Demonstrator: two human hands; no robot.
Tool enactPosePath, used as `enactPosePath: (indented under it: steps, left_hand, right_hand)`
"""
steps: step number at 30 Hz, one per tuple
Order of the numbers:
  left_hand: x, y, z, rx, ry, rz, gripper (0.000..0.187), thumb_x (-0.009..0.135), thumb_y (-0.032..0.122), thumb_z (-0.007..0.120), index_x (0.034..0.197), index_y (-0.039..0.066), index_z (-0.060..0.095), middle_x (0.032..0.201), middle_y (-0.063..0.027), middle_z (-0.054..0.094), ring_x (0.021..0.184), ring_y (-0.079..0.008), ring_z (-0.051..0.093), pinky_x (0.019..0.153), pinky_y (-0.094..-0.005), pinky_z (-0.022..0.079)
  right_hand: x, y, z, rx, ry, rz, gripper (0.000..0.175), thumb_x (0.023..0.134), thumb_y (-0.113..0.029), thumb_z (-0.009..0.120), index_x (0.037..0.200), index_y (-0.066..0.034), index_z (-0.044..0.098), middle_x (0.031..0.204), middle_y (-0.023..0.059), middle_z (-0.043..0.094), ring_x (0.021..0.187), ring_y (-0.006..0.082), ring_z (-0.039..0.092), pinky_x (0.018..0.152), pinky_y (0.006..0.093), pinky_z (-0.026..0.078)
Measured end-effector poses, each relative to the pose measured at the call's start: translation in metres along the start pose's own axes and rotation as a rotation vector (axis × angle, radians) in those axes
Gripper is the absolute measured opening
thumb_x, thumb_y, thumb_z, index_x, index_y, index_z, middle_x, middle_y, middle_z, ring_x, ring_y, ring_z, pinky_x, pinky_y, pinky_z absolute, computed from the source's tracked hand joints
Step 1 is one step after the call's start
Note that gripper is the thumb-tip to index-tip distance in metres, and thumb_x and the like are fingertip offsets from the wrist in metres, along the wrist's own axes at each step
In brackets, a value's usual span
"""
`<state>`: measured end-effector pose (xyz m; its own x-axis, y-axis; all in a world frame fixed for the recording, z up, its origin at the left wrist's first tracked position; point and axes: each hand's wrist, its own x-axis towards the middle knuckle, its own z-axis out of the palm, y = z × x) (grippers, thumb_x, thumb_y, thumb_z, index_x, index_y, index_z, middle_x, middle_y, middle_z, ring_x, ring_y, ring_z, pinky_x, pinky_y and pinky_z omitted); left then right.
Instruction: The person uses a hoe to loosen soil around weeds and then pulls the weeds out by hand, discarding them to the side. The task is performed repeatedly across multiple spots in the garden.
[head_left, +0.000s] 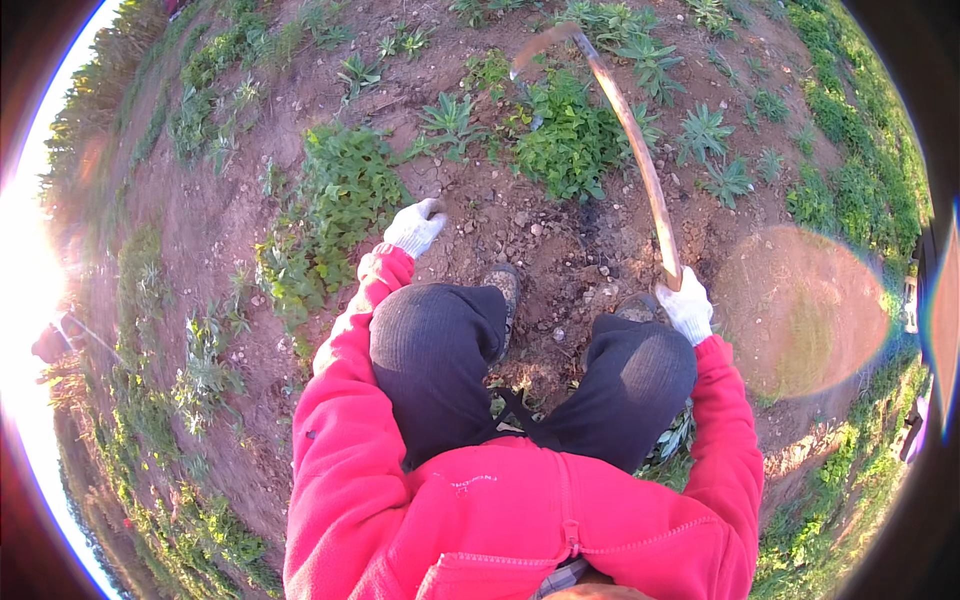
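My right hand (685, 304), in a white knit glove, grips the lower end of a long wooden-handled hoe (636, 142). The handle slants up and away, and its curved metal head, partly blurred, hangs over or near a bushy green plant (566, 139); whether it touches is unclear. My left hand (417, 226), also gloved in white, is held over the soil in front of my left knee with its fingers curled; whether it holds anything cannot be told. A leafy vine-like clump (341, 202) grows just beyond and to the left of it.
Broken reddish-brown soil (536, 240) with stones lies between and ahead of my shoes (504, 292). Small spiky-leaved weeds (703, 133) are scattered about. A green strip (862, 135) runs along the right. Low sun glares at the left edge.
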<state>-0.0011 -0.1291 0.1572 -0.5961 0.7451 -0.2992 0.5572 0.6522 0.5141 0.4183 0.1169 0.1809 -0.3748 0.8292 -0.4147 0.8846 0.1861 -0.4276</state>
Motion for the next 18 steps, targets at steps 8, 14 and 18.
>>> enactPosePath:
  steps: [8,14,18]
  left_hand:
    - [0.027,-0.014,-0.011,0.297,0.065,0.071,0.033,0.088,0.031,0.057,0.114,0.011,0.06,0.099,-0.0148,0.067,0.089,-0.036,0.065,0.077,-0.0438,0.051]
    - [0.119,0.019,0.01,0.823,-0.051,0.601,0.029,0.083,0.015,0.054,0.112,0.012,0.058,0.113,-0.009,0.061,0.105,-0.0295,0.059,0.092,-0.0424,0.045]
    - [0.203,0.018,0.025,1.089,0.071,0.604,0.031,0.086,0.013,0.051,0.116,0.008,0.058,0.121,-0.0084,0.057,0.126,-0.0296,0.045,0.112,-0.0501,0.027]
  right_hand:
    - [0.035,-0.014,0.075,-0.225,-0.36,-0.024,0.042,0.083,-0.038,0.06,0.11,-0.0062,0.054,0.093,0.0234,0.067,0.09,0.0417,0.065,0.079,0.0481,0.051]
    - [0.042,0.001,0.075,-0.236,-0.381,-0.027,0.041,0.081,-0.039,0.063,0.107,-0.0081,0.053,0.089,0.0216,0.068,0.086,0.0413,0.066,0.073,0.0489,0.051]
    - [0.052,-0.01,0.067,-0.301,-0.412,0.019,0.04,0.082,-0.038,0.064,0.105,-0.0081,0.05,0.087,0.0204,0.068,0.084,0.0406,0.066,0.072,0.0495,0.051]
